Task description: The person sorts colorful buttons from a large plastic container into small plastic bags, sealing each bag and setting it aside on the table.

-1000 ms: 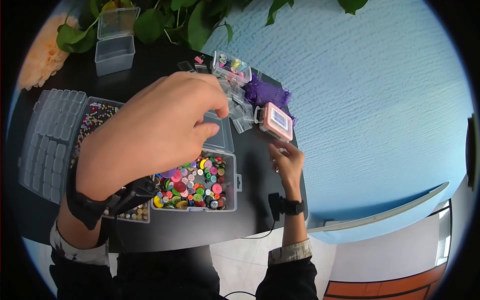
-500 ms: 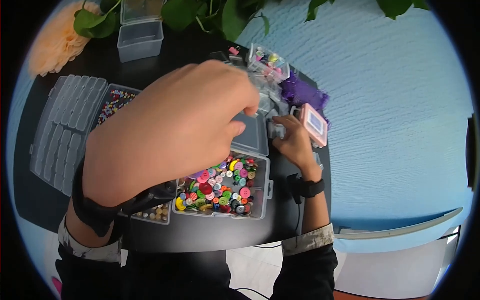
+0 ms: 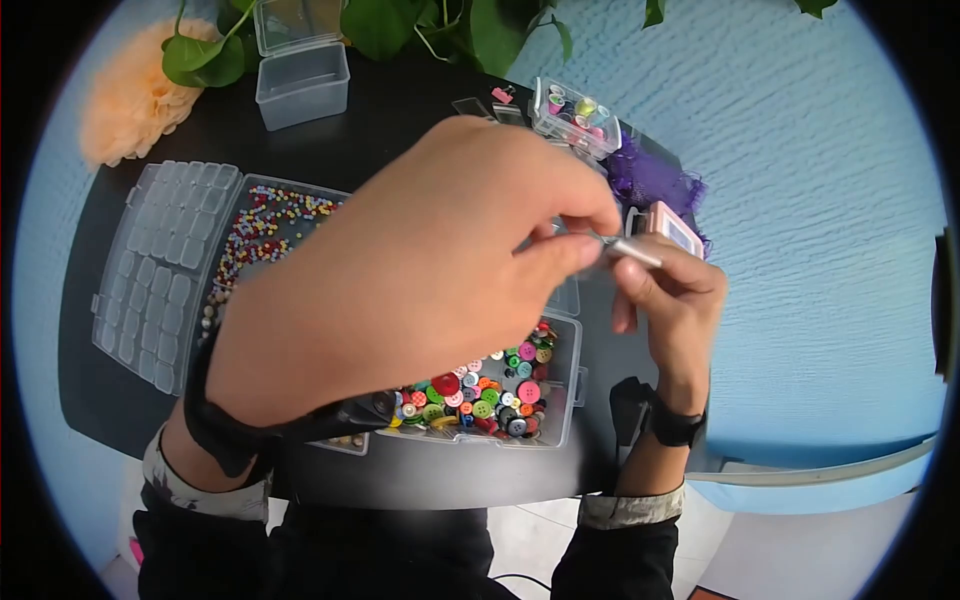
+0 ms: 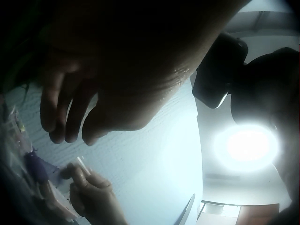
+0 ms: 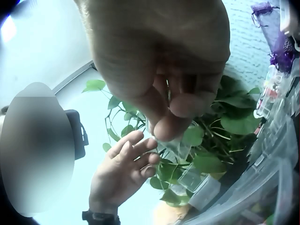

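In the head view my right hand (image 3: 680, 295) pinches a small, whitish clear plastic piece (image 3: 638, 253) between thumb and forefinger. Its kind I cannot tell. The left hand (image 3: 430, 260) is raised over the button box, its fingers loosely bent. From above, its thumb and fingertips overlap the piece's near end, while the left wrist view shows a gap between these fingers and the right hand (image 4: 96, 192). Below lies a clear box (image 3: 572, 385) of colourful buttons (image 3: 483, 408), partly hidden by the left forearm. Beside it stands a compartment box of small beads (image 3: 262, 235).
A compartment lid (image 3: 172, 265) lies folded open at left. An open clear box (image 3: 303, 92) stands at the back by a leafy plant (image 3: 385, 40) and a peach flower (image 3: 145, 95). Near the right edge sit a clear box of colourful spools (image 3: 578, 118), a purple mesh bag (image 3: 650, 180) and a pink-lidded box (image 3: 678, 232).
My right hand reached to the clear plastic pieces beside the pink-lidded box, took one and lifted it toward the left hand. The left hand stays raised over the boxes. The head view has shifted.
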A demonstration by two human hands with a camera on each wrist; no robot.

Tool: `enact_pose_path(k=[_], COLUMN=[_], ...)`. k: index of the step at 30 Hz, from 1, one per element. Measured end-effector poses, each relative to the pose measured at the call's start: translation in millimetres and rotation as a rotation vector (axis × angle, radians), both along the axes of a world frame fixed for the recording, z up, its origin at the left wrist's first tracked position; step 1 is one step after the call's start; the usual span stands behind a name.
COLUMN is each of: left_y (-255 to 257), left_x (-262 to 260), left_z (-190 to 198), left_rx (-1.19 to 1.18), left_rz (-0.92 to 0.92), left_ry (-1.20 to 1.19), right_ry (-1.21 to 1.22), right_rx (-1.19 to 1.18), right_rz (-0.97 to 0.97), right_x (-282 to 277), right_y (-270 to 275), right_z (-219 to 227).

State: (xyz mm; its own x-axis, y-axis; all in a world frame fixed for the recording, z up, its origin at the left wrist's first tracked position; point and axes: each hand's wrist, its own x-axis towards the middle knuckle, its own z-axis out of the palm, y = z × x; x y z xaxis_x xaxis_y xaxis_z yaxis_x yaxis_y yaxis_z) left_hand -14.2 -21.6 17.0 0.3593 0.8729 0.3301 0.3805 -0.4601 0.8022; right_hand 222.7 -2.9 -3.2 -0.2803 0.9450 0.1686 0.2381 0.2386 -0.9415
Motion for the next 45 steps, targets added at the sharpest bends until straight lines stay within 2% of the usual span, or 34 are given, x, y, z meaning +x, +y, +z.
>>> enact_pose_path(k=[2,3,6,8,10,11,12,13,14,15,17,20,22,25,32,34,41,45], left_y=[-1.4,-0.5,-1.2,-0.2,0.1,-0.9,-2.1,-3.2,-3.5,-3.3,-2.9,-3.4,0.1,2.9,-0.7,-2.1,-0.5,-0.3], left_x=[2.1,5.0,8.5,12.3,13.7,14.7,15.9,17.3,18.5,20.5,23.5,20.8,17.2,14.0,13.8,15.6,12.2,10.9], left_z=[1.4,-7.6,-8.0,-11.0,-8.1,-4.7,-0.8,1.7,-1.0,-6.7,-7.4,-7.5,-8.8,-11.6,-9.5,-6.3,-11.1,-5.7], left_rx=[-0.058,0.038,-0.057,-0.038,-0.173,-0.173,-0.291,-0.404,-0.402,-0.337,-0.271,-0.386,-0.296,-0.260,-0.171,-0.282,-0.253,-0.310], left_rz=[-0.078,-0.094,-0.183,-0.186,-0.040,-0.040,0.007,0.056,0.057,0.049,0.037,0.019,-0.055,-0.108,-0.066,-0.054,-0.058,-0.060], left_ry=[-0.084,-0.104,0.046,0.015,-0.075,-0.064,-0.110,-0.159,-0.155,-0.161,-0.169,-0.186,-0.068,-0.022,0.031,-0.040,0.026,-0.074], right_ry=[0.008,0.084,0.021,-0.006,0.087,0.014,0.022,0.030,0.035,-0.066,-0.066,-0.098,-0.164,-0.237,-0.255,-0.275,-0.293,-0.299], right_rx=[-0.018,-0.073,-0.088,-0.121,-0.075,0.030,0.028,0.200,0.372,0.493,0.529,0.618,0.646,0.732,0.751,0.773,0.737,0.758], right_rz=[0.131,0.156,0.226,0.167,-0.047,-0.110,-0.110,-0.154,-0.199,-0.148,-0.110,-0.055,-0.082,-0.057,-0.038,-0.029,-0.013,-0.034], right_x=[-3.1,-7.8,-11.2,-18.4,-28.8,-29.7,-29.7,-28.9,-27.5,-22.5,-24.0,-21.1,-19.8,-19.5,-18.8,-18.5,-21.4,-21.9], right_y=[-5.3,-9.1,-15.5,-24.2,-30.9,-31.3,-29.8,-27.3,-24.9,-21.7,-22.1,-19.9,-20.4,-19.6,-22.2,-22.4,-27.4,-27.4], right_z=[-1.7,-2.0,-4.5,-8.1,-15.7,-20.0,-24.0,-28.9,-32.5,-33.7,-32.3,-33.5,-32.9,-33.1,-33.7,-35.0,-37.9,-37.7])
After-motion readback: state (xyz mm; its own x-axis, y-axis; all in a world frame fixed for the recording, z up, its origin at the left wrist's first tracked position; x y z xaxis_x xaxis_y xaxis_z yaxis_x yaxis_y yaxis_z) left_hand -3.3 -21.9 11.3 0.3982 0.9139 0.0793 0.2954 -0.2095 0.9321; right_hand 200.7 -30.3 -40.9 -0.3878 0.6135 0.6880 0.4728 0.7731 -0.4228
